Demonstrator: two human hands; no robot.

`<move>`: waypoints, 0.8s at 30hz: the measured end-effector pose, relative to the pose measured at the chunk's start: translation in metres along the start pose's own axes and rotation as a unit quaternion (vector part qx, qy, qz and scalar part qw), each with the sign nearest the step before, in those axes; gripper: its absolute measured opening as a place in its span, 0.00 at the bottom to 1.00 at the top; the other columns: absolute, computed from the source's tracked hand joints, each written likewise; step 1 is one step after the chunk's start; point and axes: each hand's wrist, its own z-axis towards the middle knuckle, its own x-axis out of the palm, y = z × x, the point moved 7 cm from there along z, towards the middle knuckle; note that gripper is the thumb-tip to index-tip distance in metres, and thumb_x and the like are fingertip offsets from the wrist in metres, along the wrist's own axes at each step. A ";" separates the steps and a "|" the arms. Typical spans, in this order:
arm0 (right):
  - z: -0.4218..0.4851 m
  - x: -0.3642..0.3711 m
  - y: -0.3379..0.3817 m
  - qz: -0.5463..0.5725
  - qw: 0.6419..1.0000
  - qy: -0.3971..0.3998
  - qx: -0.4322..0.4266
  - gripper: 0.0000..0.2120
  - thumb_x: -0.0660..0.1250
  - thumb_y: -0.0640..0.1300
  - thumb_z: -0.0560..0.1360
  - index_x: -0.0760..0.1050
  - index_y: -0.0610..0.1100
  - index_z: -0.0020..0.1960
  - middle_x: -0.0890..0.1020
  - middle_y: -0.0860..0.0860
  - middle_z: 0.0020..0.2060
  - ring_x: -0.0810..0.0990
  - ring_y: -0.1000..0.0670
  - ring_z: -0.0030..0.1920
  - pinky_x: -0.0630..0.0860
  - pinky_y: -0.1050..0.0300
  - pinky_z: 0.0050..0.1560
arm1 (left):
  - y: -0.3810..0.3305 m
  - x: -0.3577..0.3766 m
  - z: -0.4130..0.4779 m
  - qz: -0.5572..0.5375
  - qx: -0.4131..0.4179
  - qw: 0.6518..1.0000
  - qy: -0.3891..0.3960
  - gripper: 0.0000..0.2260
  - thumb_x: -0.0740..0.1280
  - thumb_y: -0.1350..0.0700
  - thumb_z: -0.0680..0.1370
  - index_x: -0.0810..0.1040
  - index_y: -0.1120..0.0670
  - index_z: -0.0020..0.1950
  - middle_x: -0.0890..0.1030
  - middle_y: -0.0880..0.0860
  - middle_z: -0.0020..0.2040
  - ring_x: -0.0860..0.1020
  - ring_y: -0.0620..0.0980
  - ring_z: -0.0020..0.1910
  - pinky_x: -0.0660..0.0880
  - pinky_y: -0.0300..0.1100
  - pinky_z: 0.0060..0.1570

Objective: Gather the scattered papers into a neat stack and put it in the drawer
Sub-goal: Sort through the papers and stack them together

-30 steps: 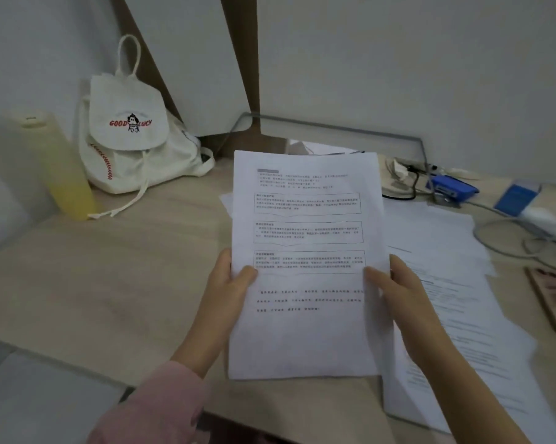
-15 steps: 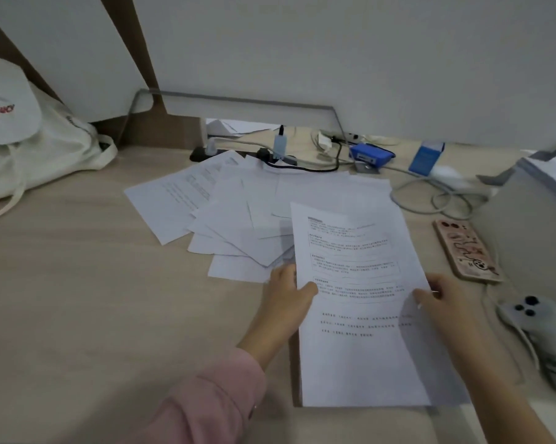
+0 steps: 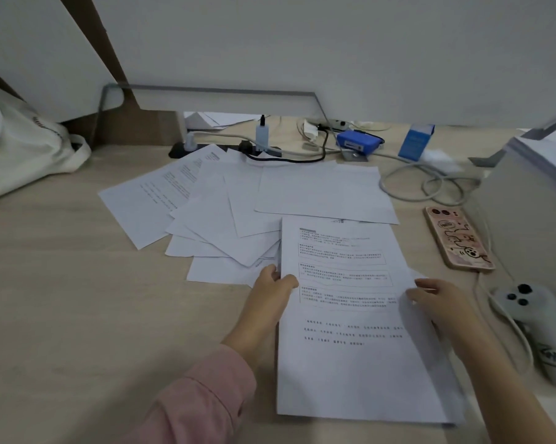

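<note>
Paper this thin is light, limp and slick sheet on sheet, so it will likely fan or slip unless taken at both long edges and tapped square on the bench. The held sheets sit over the near part of the bench, the top one printed with boxed blocks of small text. The left hand pinches their left edge, thumb on top, and the right hand pinches the right edge likewise. Just behind, the scattered papers lie overlapped in a loose fan, mostly blank.
</note>
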 end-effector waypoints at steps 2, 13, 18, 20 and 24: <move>-0.002 0.000 0.002 -0.013 1.000 0.017 -0.010 0.05 0.63 0.35 0.73 0.75 0.39 0.40 0.76 0.46 0.32 0.71 0.49 0.32 0.65 0.58 0.32 | 0.001 0.002 -0.001 0.020 0.001 1.000 0.000 0.13 0.61 0.57 0.73 0.75 0.52 0.57 0.82 0.49 0.53 0.80 0.50 0.52 0.76 0.49 0.57; -0.041 0.011 0.048 0.233 0.962 0.094 -0.109 0.07 0.62 0.38 0.76 0.77 0.48 0.46 0.86 0.45 0.41 0.84 0.44 0.41 0.77 0.43 0.49 | -0.014 -0.032 -0.015 -0.003 0.042 0.998 -0.036 0.15 0.63 0.54 0.76 0.66 0.49 0.62 0.79 0.46 0.53 0.79 0.51 0.52 0.75 0.55 0.58; -0.073 0.082 0.097 0.271 0.906 0.304 -0.117 0.13 0.61 0.40 0.77 0.76 0.49 0.59 0.85 0.50 0.51 0.84 0.46 0.50 0.80 0.47 0.49 | -0.041 -0.125 -0.033 -0.047 0.098 0.983 -0.149 0.16 0.62 0.60 0.77 0.69 0.53 0.64 0.79 0.50 0.57 0.79 0.52 0.55 0.73 0.54 0.59; -0.093 0.121 0.111 0.244 0.896 0.348 -0.129 0.16 0.61 0.38 0.77 0.75 0.53 0.60 0.85 0.54 0.52 0.84 0.50 0.50 0.81 0.52 0.47 | -0.045 -0.168 -0.046 -0.024 0.126 0.971 -0.200 0.16 0.61 0.61 0.77 0.70 0.53 0.64 0.79 0.51 0.58 0.78 0.51 0.55 0.74 0.49 0.57; -0.128 0.198 0.139 0.216 0.892 0.362 -0.161 0.19 0.59 0.35 0.77 0.73 0.51 0.63 0.83 0.52 0.56 0.83 0.51 0.53 0.80 0.52 0.52 | -0.039 -0.246 -0.078 0.068 0.170 0.937 -0.298 0.16 0.58 0.62 0.77 0.69 0.50 0.64 0.76 0.47 0.58 0.76 0.45 0.54 0.74 0.44 0.51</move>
